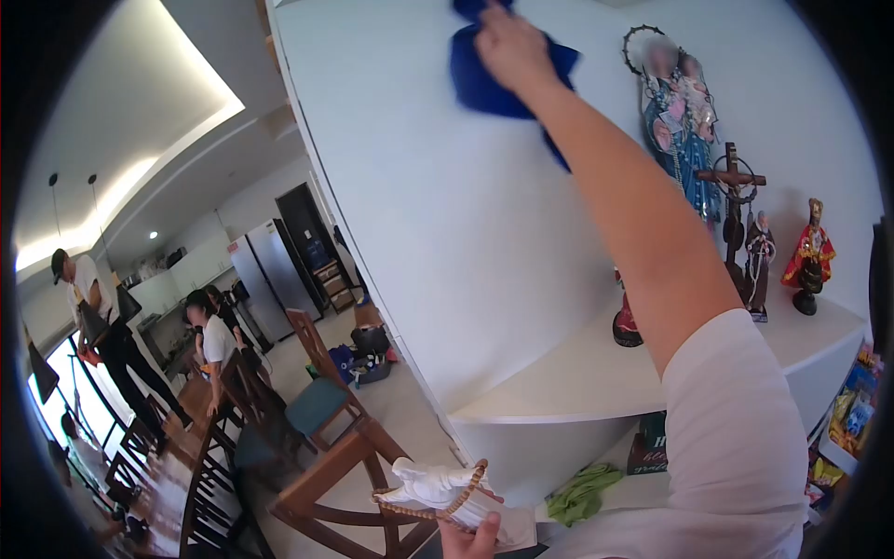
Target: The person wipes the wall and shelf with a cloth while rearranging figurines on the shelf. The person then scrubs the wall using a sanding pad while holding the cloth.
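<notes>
My right hand [514, 54] is stretched up high, its fingers closed on a blue cloth [489, 88] that lies against the white wall panel [400, 168] of the shelf unit. Low in the view, my left hand [472, 540] grips a white statuette [438, 486], tilted, with a string of brown wooden beads [468, 489] draped around it. Right of my raised arm, a large robed statue [684, 121], a wooden crucifix [732, 186], a small brown-robed figurine [761, 261] and a red-and-gold figurine [810, 256] stand on the shelf. My forearm partly hides another red figurine [628, 321].
Below the white shelf [540, 396] lie a green cloth [582, 494] and a dark box [649, 443]. A wooden chair [349, 484] stands close on the left. Beyond it, one person [107, 317] stands raised by a long table [168, 503]; another person [219, 345] leans over it.
</notes>
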`<action>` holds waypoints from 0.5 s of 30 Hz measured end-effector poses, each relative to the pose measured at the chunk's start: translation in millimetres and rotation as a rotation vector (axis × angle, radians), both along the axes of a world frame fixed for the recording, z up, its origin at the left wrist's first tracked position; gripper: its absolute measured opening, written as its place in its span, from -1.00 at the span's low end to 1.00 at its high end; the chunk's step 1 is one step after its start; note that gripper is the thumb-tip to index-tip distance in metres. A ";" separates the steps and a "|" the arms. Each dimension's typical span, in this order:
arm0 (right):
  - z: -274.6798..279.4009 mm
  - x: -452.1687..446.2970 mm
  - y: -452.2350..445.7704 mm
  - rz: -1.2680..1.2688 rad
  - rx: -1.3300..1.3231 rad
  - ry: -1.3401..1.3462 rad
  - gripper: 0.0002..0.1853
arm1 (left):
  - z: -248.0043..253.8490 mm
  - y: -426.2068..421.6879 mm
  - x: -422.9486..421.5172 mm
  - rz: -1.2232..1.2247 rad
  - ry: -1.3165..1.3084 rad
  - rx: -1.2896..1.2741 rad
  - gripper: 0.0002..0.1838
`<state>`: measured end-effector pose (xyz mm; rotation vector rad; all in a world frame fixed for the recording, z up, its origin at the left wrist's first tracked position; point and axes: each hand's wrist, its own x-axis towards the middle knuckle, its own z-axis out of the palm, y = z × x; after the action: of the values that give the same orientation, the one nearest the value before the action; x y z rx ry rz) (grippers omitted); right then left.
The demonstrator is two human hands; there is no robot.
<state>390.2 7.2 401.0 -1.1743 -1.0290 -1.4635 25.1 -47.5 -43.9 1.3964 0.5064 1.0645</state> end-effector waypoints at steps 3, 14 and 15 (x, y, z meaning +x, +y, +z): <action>0.0 -10.7 12.6 -0.133 0.098 0.118 -0.56 | 3.8 -5.3 -1.1 0.036 -0.008 -0.003 -0.35; -11.8 -53.6 17.0 -0.023 -0.132 -0.223 -0.51 | -3.3 5.8 3.3 -0.032 0.043 0.052 -0.42; 3.7 -48.0 17.5 -0.019 -0.035 -0.082 -0.51 | -11.7 11.8 4.0 -0.032 0.020 0.112 -0.42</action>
<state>342.2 24.7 404.8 -1.1601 -1.1053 -1.5250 29.0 -35.6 -55.6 1.5099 0.4435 1.0679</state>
